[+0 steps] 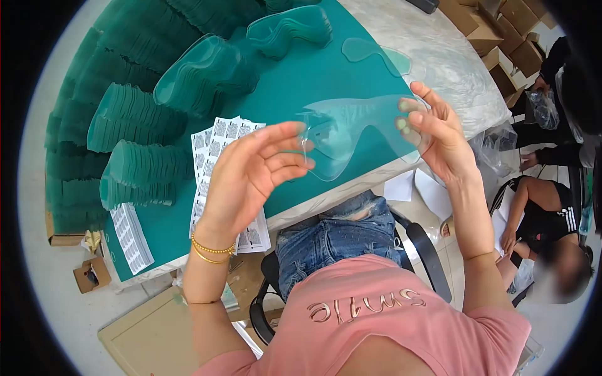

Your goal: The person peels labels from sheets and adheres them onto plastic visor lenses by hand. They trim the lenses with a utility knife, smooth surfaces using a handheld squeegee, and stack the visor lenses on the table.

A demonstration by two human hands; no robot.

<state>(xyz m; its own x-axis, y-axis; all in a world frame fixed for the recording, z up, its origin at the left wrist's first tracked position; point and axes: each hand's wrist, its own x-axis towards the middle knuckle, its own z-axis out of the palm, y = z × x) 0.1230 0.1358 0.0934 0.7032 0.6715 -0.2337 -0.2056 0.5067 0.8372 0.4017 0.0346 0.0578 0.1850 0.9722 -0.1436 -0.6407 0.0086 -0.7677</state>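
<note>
Item: clear shaped sheet (360, 116), above the bench (282, 84)'s near edge. My right hand (448, 141) pinches one end; my left hand (241, 169) meets the other, fingers curved, grip uncertain, ends held seemingly for levelness. Room: between stacked sheets (204, 75) and loose piece (376, 51).

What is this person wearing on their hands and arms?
No gloves on either the left hand or the right hand. The left wrist has a gold-coloured beaded bracelet and a thinner gold-coloured bangle; no jewellery shows on the right. Both pink sleeves are short.
</note>
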